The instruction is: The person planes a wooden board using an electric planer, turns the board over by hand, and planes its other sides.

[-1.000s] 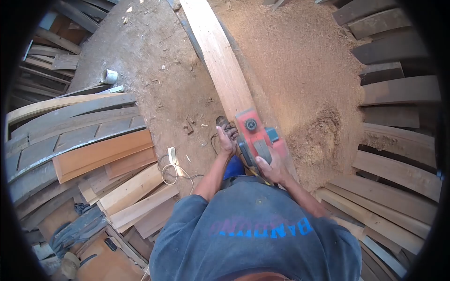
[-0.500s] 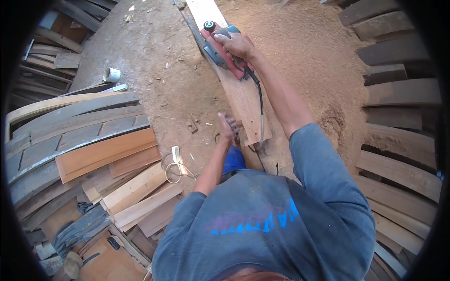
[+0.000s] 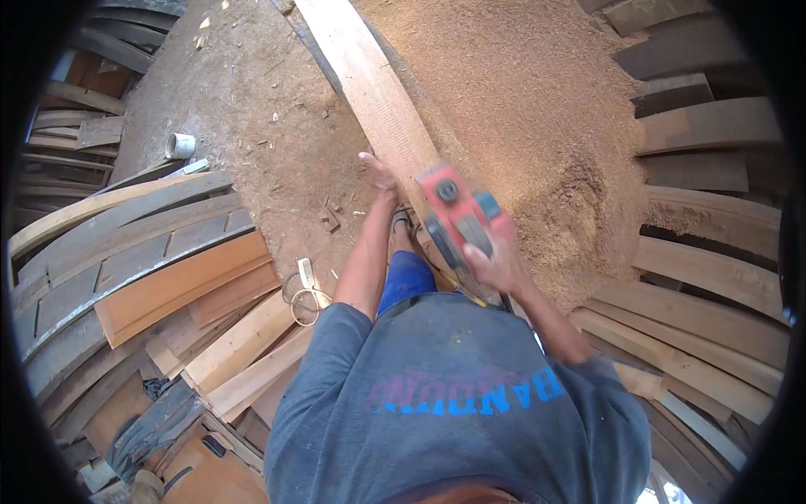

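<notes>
My right hand [image 3: 497, 267] is wrapped round the handle of a red and teal electric planer [image 3: 457, 206], which is slightly blurred. The planer is at the near end of a long pale board [image 3: 378, 97]; whether its sole touches the wood I cannot tell. My left hand [image 3: 379, 174] is beside the board's left edge, fingers stretched out and holding nothing. Whether it touches the edge is unclear. The board runs away from me on a dark narrow support [image 3: 315, 42]. Part of its near end is hidden by the planer.
Wood shavings [image 3: 504, 92] cover the ground right of the board. Stacked planks [image 3: 697, 260] line the right side. More boards, with an orange-brown panel [image 3: 180, 281], lie at left. A white cup-like container [image 3: 180, 146] and a coiled pale cord [image 3: 306, 307] are on the left.
My right hand has drawn the planer back along the board, close to my body. My left hand has moved forward and left, up to the board's edge.
</notes>
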The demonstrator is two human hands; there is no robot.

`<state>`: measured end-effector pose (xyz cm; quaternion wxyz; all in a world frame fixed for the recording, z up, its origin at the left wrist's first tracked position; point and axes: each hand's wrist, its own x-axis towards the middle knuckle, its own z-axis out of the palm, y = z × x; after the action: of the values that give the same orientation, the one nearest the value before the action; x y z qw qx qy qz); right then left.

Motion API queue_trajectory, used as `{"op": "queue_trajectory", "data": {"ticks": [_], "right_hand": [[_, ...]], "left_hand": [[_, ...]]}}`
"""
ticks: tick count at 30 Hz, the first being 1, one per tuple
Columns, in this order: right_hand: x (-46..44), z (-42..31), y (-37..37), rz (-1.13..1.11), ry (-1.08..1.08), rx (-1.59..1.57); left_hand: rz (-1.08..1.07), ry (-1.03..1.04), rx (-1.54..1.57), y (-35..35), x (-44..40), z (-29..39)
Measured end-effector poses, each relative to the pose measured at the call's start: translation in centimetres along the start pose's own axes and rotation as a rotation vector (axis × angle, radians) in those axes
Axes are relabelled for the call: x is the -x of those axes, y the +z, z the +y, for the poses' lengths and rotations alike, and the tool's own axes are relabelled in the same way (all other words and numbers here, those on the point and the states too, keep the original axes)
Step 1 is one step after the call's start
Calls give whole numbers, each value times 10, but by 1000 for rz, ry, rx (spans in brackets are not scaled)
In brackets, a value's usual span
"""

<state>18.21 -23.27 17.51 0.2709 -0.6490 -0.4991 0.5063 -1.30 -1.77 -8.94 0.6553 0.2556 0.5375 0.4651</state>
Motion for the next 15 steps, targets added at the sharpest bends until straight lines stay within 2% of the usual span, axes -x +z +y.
{"op": "queue_trajectory", "data": {"ticks": [2, 4, 5, 8, 13, 15], "right_hand": [[32, 7, -1, 6, 50, 11], [43, 12, 1, 4, 138, 14], [35, 15, 5, 53, 91, -23], [-29, -6, 15, 135, -33, -92], [-175, -59, 7, 143, -144, -133], [-239, -84, 2, 122, -183, -93]], "left_hand": [[-42, 122, 64, 12, 16, 18], [13, 97, 93, 15, 20, 21], [40, 86, 108, 17, 22, 22], [62, 187, -129, 13, 27, 27], [5, 239, -30, 36, 49, 54], [32, 247, -613, 9, 39, 38]]}}
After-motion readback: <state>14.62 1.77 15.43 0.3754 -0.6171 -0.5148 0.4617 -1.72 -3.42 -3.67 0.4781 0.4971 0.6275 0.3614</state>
